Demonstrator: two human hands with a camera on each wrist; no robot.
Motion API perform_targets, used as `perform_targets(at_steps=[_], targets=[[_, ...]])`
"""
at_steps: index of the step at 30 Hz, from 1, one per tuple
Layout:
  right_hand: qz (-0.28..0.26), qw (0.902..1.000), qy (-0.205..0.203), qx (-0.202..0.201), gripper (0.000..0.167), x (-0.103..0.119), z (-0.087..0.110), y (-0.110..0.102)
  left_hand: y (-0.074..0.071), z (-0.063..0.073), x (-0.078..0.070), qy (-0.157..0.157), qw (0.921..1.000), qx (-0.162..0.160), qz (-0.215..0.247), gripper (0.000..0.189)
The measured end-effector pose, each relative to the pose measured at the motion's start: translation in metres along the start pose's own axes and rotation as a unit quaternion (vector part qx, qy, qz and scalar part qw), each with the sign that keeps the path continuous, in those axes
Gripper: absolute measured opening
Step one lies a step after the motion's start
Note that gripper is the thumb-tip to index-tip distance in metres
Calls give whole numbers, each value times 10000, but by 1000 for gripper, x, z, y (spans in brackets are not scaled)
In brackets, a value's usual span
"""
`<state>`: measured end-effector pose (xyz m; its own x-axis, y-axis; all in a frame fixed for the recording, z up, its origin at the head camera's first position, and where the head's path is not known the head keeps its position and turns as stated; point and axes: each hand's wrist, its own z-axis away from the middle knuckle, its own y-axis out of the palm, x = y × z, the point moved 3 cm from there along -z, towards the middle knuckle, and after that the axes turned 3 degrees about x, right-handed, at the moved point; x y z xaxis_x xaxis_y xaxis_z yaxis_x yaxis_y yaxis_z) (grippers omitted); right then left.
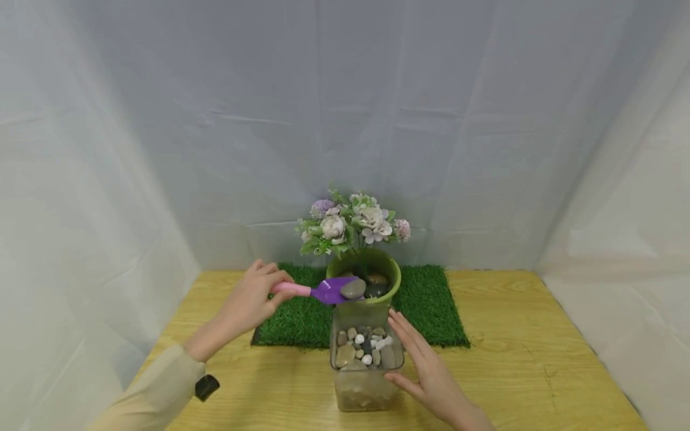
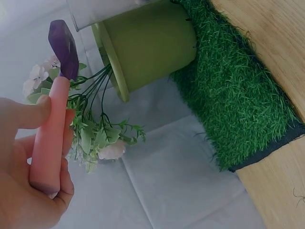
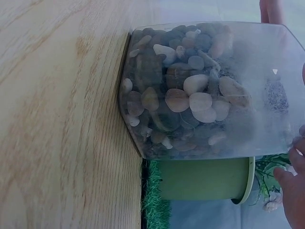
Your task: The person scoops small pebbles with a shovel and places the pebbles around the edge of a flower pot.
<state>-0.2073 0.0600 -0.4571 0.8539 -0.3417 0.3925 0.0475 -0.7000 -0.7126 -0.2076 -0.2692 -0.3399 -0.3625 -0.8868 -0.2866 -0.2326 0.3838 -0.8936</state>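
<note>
My left hand (image 1: 250, 299) grips the pink handle of a small trowel (image 2: 50, 138). On the trowel's purple blade lies a large smooth grey stone (image 1: 353, 289), above the near rim of a green flowerpot (image 1: 397, 281). Inside the pot stand artificial flowers (image 1: 372, 218), and dark stones show around their stems. In front of the pot is a clear plastic container (image 1: 363, 386) part filled with mixed pebbles (image 3: 200, 101). My right hand (image 1: 426, 371), fingers extended, is at the container's right side near the rim.
The pot stands on a green artificial turf mat (image 1: 431, 311), which lies on a wood-grain table (image 1: 517, 359). White sheeting (image 1: 259, 131) hangs behind the table and along both sides. A black device (image 1: 206, 388) sits at my left wrist.
</note>
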Motion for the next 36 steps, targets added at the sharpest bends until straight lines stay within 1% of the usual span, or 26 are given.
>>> perform_targets(at_steps=[6,9,12,18,24,28,32,36], targets=[[4,10000,35,2,81,-2,0,0,1,-4,8,-191,9996,-17,-190,14],[-2,10000,9,-32,81,-3,-1,-1,1,-7,12,-218,9995,14,-236,16],[-26,10000,-6,-38,81,-3,-1,-1,1,-11,16,-136,9996,59,-239,16],[0,10000,-30,-39,81,-3,-2,-1,4,-24,26,233,9993,91,-268,15],[63,10000,-10,-29,81,-4,-1,0,9,-43,38,209,9990,242,-305,14],[51,10000,-4,-19,82,-3,0,1,11,-53,45,275,9986,371,-273,15],[-12,10000,-41,-61,81,-3,0,1,14,-60,50,321,9979,494,-259,20],[-47,9999,-55,-112,80,-3,0,1,18,-64,53,360,9975,542,-288,22]])
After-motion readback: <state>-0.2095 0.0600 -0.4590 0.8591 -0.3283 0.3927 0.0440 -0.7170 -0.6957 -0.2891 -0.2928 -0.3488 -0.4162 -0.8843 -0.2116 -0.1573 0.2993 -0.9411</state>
